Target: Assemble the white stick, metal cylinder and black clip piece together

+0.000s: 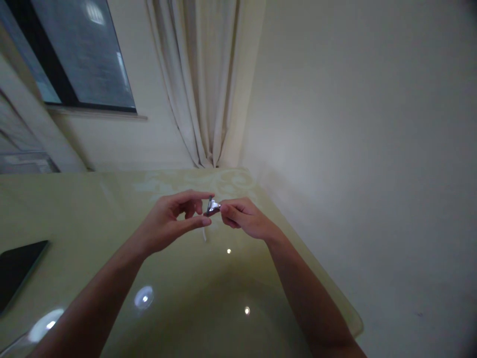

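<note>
A small shiny metal object with a dark edge [213, 205] is held above the table, between my two hands. My left hand [175, 219] grips its wide dark side between the tips of the index finger and thumb. At its narrow end, the thumb and curled fingers of my right hand [242, 216] are closed on it. What exactly the object is cannot be made out. A thin whitish strip [204, 234] shows just below the left fingertips.
The glossy greenish table [179, 298] reflects several lights. A dark flat object [20, 268] lies at its left side. Behind stand a curtain [201, 79] and a window [85, 54]; a pale wall [354, 149] borders the table's right edge.
</note>
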### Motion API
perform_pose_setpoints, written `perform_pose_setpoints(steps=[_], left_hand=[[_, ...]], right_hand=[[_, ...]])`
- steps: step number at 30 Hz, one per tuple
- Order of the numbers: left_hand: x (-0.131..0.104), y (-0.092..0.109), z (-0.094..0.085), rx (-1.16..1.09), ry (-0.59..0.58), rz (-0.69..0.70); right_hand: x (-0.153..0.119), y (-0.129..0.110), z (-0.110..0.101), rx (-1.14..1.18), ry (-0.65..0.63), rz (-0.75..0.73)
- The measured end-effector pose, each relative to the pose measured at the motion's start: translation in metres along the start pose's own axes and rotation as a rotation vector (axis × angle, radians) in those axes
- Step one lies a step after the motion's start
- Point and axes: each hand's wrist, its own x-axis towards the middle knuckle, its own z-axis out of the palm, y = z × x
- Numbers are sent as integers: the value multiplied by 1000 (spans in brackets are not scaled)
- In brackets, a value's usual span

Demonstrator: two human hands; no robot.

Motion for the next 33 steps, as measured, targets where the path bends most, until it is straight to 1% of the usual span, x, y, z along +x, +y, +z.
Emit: perform_pose_setpoints(steps=[5, 8, 11, 14, 19, 24, 28, 33], left_hand=[[-1, 1, 2, -20, 0, 5], [-1, 1, 3, 7, 19, 15], [0, 1, 3, -9, 30, 45], [1, 1, 4, -29, 47, 70], [2, 1, 9, -58, 90, 46], [0, 5, 10, -31, 59, 40], [-1, 6, 9, 23, 67, 84], [0, 5, 11, 50, 95, 132]], right_hand=[[-2, -1, -1, 34, -25, 10], [-2, -2, -1, -11, -15, -1], [-2, -3, 0, -51, 8, -28], [-2, -5, 0, -65, 2, -25], [-1, -6, 1, -96, 15, -34], [-1, -4, 2, -52, 31, -38], [-1, -3, 0, -83, 18, -31], [-2, -1, 0, -119, 37, -51]])
